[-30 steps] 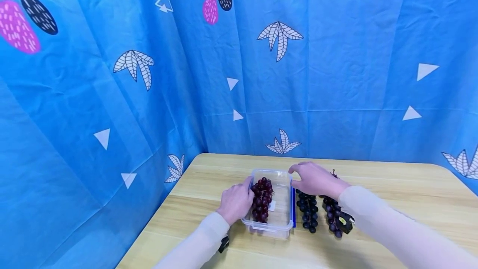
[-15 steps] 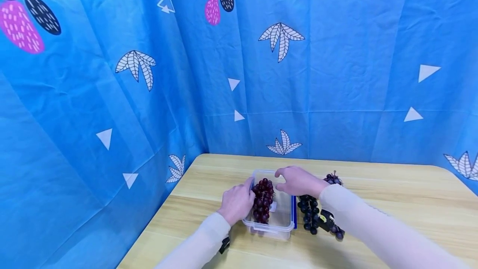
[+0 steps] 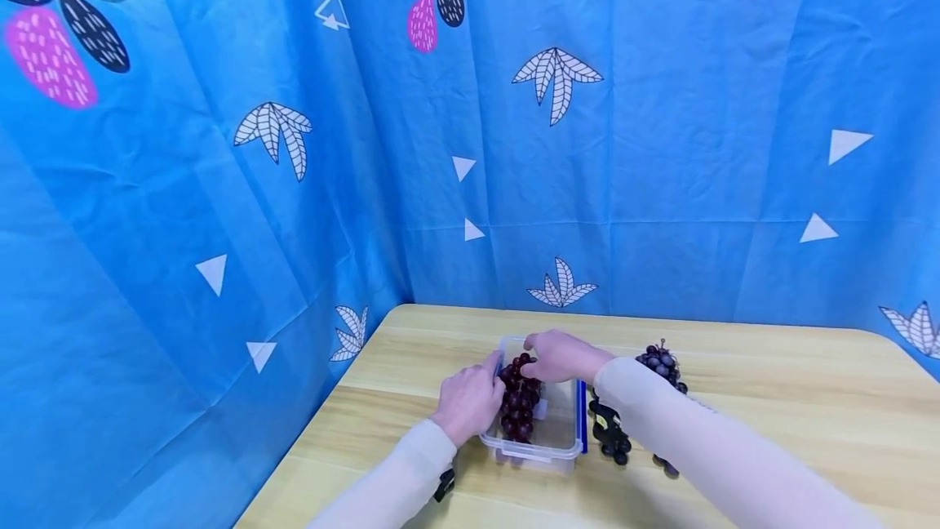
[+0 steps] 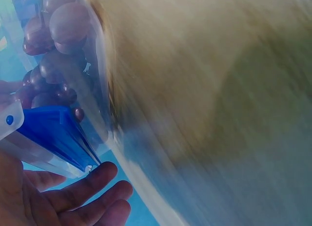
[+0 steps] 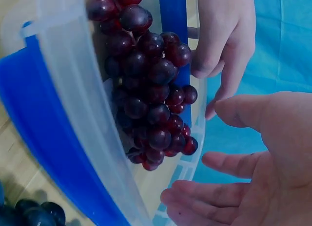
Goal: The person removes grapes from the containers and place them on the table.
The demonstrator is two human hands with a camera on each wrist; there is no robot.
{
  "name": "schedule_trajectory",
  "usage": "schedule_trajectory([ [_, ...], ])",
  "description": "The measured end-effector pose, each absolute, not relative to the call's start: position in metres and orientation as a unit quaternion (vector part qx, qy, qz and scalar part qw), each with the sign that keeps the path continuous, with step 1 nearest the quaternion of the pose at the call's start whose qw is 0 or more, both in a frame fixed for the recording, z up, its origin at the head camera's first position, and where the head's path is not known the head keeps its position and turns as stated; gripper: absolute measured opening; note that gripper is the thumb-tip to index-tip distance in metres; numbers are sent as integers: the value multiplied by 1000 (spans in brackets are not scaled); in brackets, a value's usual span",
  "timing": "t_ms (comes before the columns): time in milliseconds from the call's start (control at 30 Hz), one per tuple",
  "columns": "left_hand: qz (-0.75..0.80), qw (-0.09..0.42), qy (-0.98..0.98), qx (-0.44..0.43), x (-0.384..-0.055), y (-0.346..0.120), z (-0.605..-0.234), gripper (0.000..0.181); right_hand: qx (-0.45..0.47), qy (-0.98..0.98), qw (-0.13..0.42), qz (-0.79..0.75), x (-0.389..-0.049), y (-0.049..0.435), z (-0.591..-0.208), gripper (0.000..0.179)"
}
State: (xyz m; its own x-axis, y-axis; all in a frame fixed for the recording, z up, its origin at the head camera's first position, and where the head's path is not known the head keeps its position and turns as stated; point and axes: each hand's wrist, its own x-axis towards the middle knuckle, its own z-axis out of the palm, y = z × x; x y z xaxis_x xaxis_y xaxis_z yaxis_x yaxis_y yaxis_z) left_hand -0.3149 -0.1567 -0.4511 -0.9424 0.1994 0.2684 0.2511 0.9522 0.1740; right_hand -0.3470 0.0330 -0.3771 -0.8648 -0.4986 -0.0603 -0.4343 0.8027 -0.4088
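A bunch of red grapes [image 3: 519, 398] lies along the left side of a clear lidless container [image 3: 543, 449] with blue flaps. My left hand [image 3: 470, 400] rests against the container's left wall; the left wrist view shows loosely extended fingers [image 4: 83, 189] beside a blue flap [image 4: 56, 133], with the thumb hidden. Over the container is my right hand [image 3: 564, 356], its thumb by the upper end of the bunch. In the right wrist view this right hand [image 5: 243, 162] has parted fingers beside the grapes [image 5: 156, 89], holding nothing; the left hand [image 5: 224, 46] stands near it outside the wall.
Two dark bunches lie right of the container: black grapes [image 3: 615, 449], largely covered by the right forearm, and purple grapes [image 3: 659, 362] farther right. All stand on a wooden table [image 3: 771, 374]. A blue patterned curtain [image 3: 683, 145] hangs behind and at the left.
My right hand has moved left, from the container's right edge to above the red grapes. The left hand keeps its place at the left wall. The head view has shifted slightly.
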Motion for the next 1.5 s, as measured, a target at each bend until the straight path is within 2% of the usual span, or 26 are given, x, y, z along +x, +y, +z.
schedule_trajectory([
  [233, -97, 131, -980, -114, -314, -157, -452, 51, -244, 949, 78, -185, -352, 24, -380, 53],
  [533, -97, 133, -980, -114, -314, -155, -451, 50, -234, 950, 99, -183, -361, 18, -387, 54],
  [967, -90, 134, -981, -111, -315, -155, -453, 50, -236, 952, 104, -166, -366, 9, -391, 32],
  [1500, -84, 140, -980, -115, -315, -155, -453, 50, -214, 955, 120, -165, -368, 4, -394, 25],
])
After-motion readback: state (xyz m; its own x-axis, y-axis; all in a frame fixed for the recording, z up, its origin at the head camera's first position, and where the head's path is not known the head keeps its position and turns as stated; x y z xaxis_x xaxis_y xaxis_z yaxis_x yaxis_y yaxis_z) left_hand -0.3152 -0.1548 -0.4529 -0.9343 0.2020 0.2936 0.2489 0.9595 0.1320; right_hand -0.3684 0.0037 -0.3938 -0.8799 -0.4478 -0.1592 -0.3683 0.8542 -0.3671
